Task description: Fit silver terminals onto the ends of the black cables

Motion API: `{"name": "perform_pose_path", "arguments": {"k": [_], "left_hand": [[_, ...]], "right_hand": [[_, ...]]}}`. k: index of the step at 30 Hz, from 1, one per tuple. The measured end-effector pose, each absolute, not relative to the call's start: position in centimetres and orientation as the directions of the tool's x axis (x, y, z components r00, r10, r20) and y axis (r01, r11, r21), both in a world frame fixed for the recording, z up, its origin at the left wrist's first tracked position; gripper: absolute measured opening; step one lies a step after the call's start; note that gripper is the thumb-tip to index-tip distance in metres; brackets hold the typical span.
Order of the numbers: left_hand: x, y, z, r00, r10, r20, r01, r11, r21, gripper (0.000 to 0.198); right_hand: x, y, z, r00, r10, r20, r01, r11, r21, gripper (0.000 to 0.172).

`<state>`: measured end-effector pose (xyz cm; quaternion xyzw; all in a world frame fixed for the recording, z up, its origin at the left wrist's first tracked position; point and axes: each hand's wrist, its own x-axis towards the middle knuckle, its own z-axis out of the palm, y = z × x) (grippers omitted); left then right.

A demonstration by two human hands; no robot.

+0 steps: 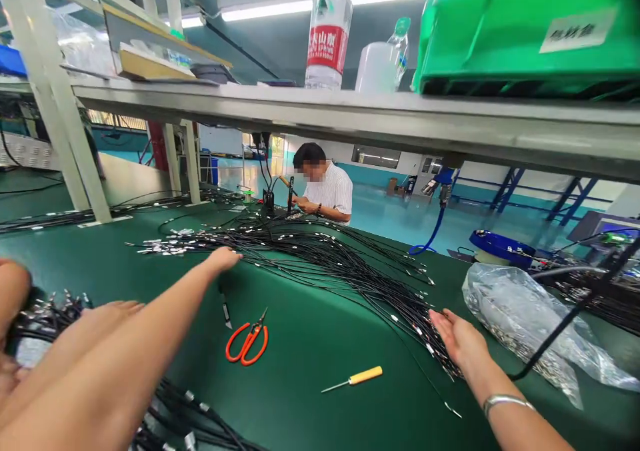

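A long bundle of thin black cables with white tags lies across the green table. My left hand is at the near side of the bundle, toward its left end, its back toward me and its fingers mostly hidden. At the right end of the bundle, my right hand has its palm turned to the cable ends and its fingers stretched out, touching or almost touching them. Between my arms lie orange-handled scissors, a small craft knife and a yellow-handled screwdriver. One loose cable end trails forward.
Another person's hand is at the left, beside more black cables. A clear plastic bag of small metal parts sits right. Overhead runs a shelf with a bottle and green crate. A co-worker sits opposite.
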<state>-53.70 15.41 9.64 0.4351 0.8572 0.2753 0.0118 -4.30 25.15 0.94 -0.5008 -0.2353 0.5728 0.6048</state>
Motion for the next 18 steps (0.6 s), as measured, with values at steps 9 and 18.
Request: {"name": "perform_pose_path", "arguments": {"k": [9,18], "left_hand": [[-50.5,21.6,2.1,-0.489,0.872,0.009,0.792,0.439,0.425,0.032],[-45.6,23.4,4.0,-0.401,0.916,-0.019,0.854,0.381,0.353,0.032]], "right_hand": [[-2.1,26.0,0.1,0.16,0.863,-0.479,-0.257,-0.433,-0.864,0.014],[2.2,10.5,3.9,-0.037,0.981,-0.189,0.307,-0.169,-0.937,0.016]]}}
